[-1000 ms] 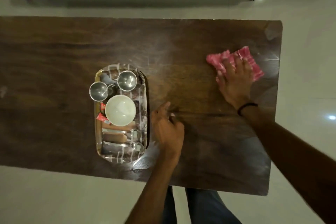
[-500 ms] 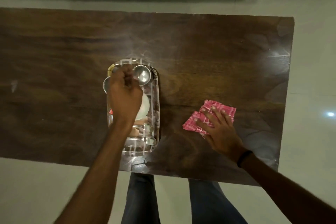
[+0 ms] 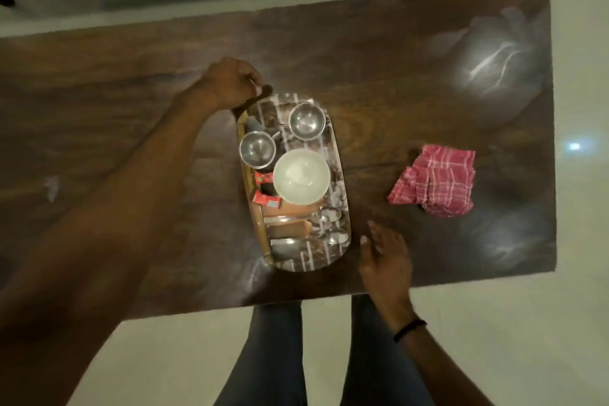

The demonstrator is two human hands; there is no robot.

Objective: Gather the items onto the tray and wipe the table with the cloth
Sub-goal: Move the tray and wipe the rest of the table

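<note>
The patterned oval tray [image 3: 339, 208] lies on the dark wooden table [image 3: 131, 115]. It holds two steel bowls [image 3: 307, 121] [image 3: 257, 148], a white bowl [image 3: 301, 176], red packets [image 3: 263, 198], brown bars and spoons [image 3: 333, 236]. My left hand [image 3: 230, 84] is closed on the tray's far left corner. My right hand [image 3: 384, 257] hovers open beside the tray's near right edge, holding nothing. The pink checked cloth [image 3: 436, 180] lies crumpled on the table to the right, apart from both hands.
Wet streaks shine on the table's right part [image 3: 494, 63]. A small pale smear [image 3: 52, 186] marks the left side. My legs [image 3: 273, 356] stand at the table's near edge. Pale floor surrounds the table; furniture runs along the far side.
My right hand let go of the cloth and moved left to the tray's near end. My left hand shifted from over the bowls to the tray's far left corner.
</note>
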